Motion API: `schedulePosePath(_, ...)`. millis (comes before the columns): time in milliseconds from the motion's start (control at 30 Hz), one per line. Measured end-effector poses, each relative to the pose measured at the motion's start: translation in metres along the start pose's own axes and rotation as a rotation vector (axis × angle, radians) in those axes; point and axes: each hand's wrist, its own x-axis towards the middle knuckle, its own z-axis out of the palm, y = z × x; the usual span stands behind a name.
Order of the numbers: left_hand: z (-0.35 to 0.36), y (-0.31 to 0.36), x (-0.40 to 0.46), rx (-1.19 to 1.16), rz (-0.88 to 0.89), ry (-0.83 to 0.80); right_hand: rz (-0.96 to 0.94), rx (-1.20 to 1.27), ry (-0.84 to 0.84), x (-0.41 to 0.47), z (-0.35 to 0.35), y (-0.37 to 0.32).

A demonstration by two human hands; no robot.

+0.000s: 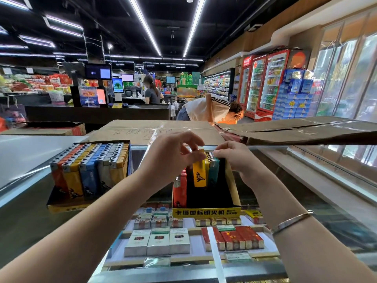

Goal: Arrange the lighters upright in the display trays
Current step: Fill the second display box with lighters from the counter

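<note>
Glass forms the long flat countertop (30,217) across the lower frame, with cigarette packs (157,242) seen beneath it. Left of centre, a full black cardboard display tray (61,203) is packed edge to edge with upright lighters (91,160). At centre, a second yellow-fronted tray (206,212) is mostly bare inside, red lighters (180,190) lining its left wall. A glossy yellow plastic lighter (199,174) is pinched upright by the left hand (173,156) above the open middle. Teal lighters (213,168) at the back right are touched by the curled fingers of the right hand (234,158).
</note>
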Motion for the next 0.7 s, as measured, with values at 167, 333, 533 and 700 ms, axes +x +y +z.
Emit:
schedulePosePath(167, 0.008, 0.002, 0.011, 0.189, 0.053, -0.165, -0.006, -0.034, -0.009, 0.001, 0.002, 0.0)
schedulePosePath(333, 0.013, 0.003, 0.018, 0.352, 0.077, -0.252, -0.003, -0.013, -0.025, 0.001, 0.001, 0.0)
schedulePosePath(533, 0.017, 0.008, 0.022, 0.421, 0.094, -0.3, -0.017, -0.024, -0.008, 0.003, 0.001, 0.003)
schedulePosePath(700, 0.02, 0.012, 0.026, 0.481, 0.088, -0.347, -0.028, -0.026, -0.023, 0.004, 0.0, 0.004)
